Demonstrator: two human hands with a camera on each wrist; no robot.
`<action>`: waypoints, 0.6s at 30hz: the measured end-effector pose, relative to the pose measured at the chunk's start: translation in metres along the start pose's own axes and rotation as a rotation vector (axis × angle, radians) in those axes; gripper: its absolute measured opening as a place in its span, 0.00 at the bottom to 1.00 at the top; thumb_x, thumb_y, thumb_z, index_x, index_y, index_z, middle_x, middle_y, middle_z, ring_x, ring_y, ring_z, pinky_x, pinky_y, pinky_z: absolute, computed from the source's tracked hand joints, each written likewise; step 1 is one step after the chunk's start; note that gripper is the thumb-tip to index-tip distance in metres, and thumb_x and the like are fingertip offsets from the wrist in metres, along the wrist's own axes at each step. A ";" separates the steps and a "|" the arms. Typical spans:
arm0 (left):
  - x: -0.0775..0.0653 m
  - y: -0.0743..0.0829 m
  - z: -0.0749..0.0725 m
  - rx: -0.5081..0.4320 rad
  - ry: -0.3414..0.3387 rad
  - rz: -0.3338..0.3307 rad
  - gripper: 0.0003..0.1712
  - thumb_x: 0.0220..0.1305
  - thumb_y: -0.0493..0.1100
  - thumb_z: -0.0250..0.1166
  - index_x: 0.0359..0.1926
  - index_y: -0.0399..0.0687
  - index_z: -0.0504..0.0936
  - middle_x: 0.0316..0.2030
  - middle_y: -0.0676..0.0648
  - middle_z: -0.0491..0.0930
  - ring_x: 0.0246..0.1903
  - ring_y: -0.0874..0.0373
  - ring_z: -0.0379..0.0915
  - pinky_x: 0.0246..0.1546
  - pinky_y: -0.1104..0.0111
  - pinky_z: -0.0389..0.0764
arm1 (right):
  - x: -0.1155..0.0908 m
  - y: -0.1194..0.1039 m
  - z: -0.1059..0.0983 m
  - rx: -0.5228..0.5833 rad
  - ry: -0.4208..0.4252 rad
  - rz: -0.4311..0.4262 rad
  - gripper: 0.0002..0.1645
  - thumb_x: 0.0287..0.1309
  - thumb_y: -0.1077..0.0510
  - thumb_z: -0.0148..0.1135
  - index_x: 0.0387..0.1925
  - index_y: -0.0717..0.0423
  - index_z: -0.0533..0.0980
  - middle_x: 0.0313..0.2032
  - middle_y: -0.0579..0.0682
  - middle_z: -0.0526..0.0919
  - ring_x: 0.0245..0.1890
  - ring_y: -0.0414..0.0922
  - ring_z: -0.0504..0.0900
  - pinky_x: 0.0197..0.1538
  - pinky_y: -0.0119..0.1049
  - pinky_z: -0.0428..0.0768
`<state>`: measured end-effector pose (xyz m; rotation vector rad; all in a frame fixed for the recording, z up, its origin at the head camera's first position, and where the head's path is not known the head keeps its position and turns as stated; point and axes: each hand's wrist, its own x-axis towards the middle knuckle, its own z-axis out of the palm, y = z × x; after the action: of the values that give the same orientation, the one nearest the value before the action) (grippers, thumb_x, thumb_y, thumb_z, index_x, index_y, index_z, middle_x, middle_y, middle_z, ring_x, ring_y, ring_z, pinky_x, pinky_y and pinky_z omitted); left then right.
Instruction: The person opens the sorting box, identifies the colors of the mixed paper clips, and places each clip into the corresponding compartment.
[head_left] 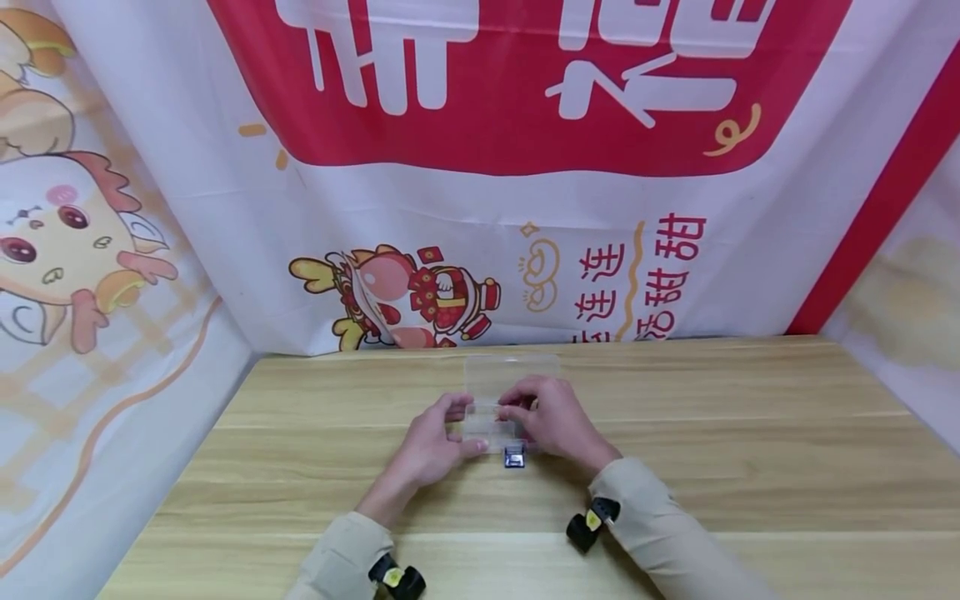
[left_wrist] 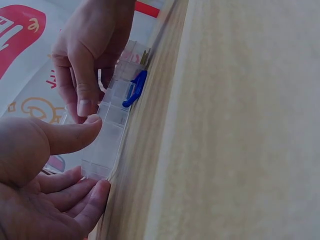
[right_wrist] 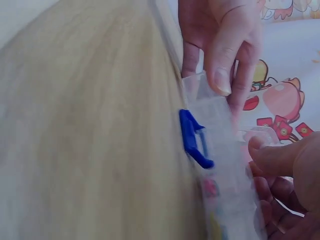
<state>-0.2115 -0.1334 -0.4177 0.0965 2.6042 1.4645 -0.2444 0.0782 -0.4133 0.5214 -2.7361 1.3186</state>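
A clear plastic compartment box point(head_left: 480, 427) lies on the table, its blue latch point(right_wrist: 192, 140) hanging at the front side. My left hand point(head_left: 435, 446) grips the box's left end, thumb near the front and fingers around the far side. Over the compartments, the fingers of my right hand point(head_left: 551, 417) are bent, with thumb and fingertips close together at the dividers. I cannot tell whether a small clear piece sits between them. Small pink items point(right_wrist: 211, 187) and yellowish ones point(right_wrist: 216, 227) lie in the right-hand compartments, partly hidden by the right hand in the head view.
Behind the compartments the box's clear lid point(head_left: 513, 372) stands open toward the back edge of the wooden table point(head_left: 337, 467). A printed cloth point(head_left: 480, 196) hangs right behind the table, and more cloth point(head_left: 112, 275) hangs along the left side.
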 end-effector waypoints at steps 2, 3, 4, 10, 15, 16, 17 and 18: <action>0.000 0.000 0.000 -0.008 -0.003 0.004 0.43 0.58 0.40 0.80 0.73 0.44 0.72 0.69 0.37 0.77 0.60 0.44 0.81 0.63 0.52 0.85 | -0.002 0.000 -0.008 0.000 0.000 0.021 0.09 0.63 0.58 0.75 0.45 0.50 0.89 0.40 0.42 0.90 0.37 0.38 0.82 0.40 0.30 0.84; 0.001 0.000 0.000 -0.013 -0.005 0.004 0.43 0.58 0.40 0.80 0.73 0.44 0.72 0.69 0.37 0.77 0.59 0.44 0.81 0.63 0.52 0.85 | -0.003 0.001 -0.013 0.001 0.002 0.033 0.11 0.64 0.56 0.74 0.47 0.50 0.88 0.41 0.42 0.90 0.38 0.39 0.83 0.40 0.31 0.84; 0.001 -0.001 0.000 -0.018 -0.006 0.004 0.43 0.58 0.40 0.80 0.73 0.45 0.72 0.69 0.37 0.77 0.59 0.44 0.81 0.63 0.52 0.85 | -0.006 0.003 -0.020 0.002 0.005 0.045 0.12 0.65 0.55 0.74 0.49 0.50 0.88 0.42 0.43 0.89 0.39 0.40 0.83 0.41 0.32 0.85; 0.003 -0.006 0.000 -0.018 -0.011 0.009 0.45 0.55 0.41 0.82 0.73 0.48 0.73 0.70 0.38 0.76 0.59 0.45 0.81 0.63 0.52 0.85 | -0.023 0.026 -0.067 -0.101 0.063 0.016 0.23 0.70 0.49 0.69 0.62 0.52 0.82 0.52 0.51 0.89 0.48 0.47 0.85 0.48 0.41 0.88; 0.005 -0.007 -0.006 0.030 0.018 0.021 0.50 0.51 0.47 0.85 0.74 0.54 0.72 0.72 0.44 0.75 0.65 0.45 0.76 0.64 0.50 0.84 | -0.043 0.047 -0.105 -0.243 0.100 0.018 0.29 0.74 0.44 0.64 0.68 0.54 0.77 0.63 0.59 0.83 0.58 0.58 0.83 0.57 0.58 0.87; 0.004 -0.007 -0.009 0.054 0.034 0.026 0.50 0.52 0.49 0.85 0.75 0.56 0.72 0.72 0.45 0.75 0.65 0.45 0.76 0.64 0.49 0.84 | -0.046 0.051 -0.111 -0.269 0.102 0.019 0.31 0.75 0.43 0.63 0.70 0.55 0.76 0.66 0.61 0.81 0.61 0.61 0.81 0.60 0.63 0.84; 0.004 -0.006 -0.012 0.080 0.054 0.028 0.50 0.53 0.50 0.85 0.75 0.58 0.72 0.73 0.46 0.75 0.66 0.45 0.75 0.64 0.48 0.83 | -0.049 0.053 -0.116 -0.298 0.100 0.024 0.33 0.75 0.42 0.62 0.71 0.56 0.75 0.68 0.62 0.79 0.64 0.63 0.79 0.63 0.66 0.81; 0.003 -0.004 -0.015 0.110 0.074 0.036 0.48 0.55 0.52 0.83 0.75 0.59 0.72 0.74 0.46 0.73 0.67 0.44 0.74 0.65 0.46 0.82 | -0.052 0.056 -0.121 -0.331 0.102 0.026 0.36 0.74 0.40 0.62 0.72 0.57 0.73 0.70 0.64 0.77 0.66 0.66 0.77 0.66 0.69 0.77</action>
<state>-0.2169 -0.1477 -0.4137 0.1045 2.7559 1.3611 -0.2244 0.2177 -0.3888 0.3804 -2.7996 0.8413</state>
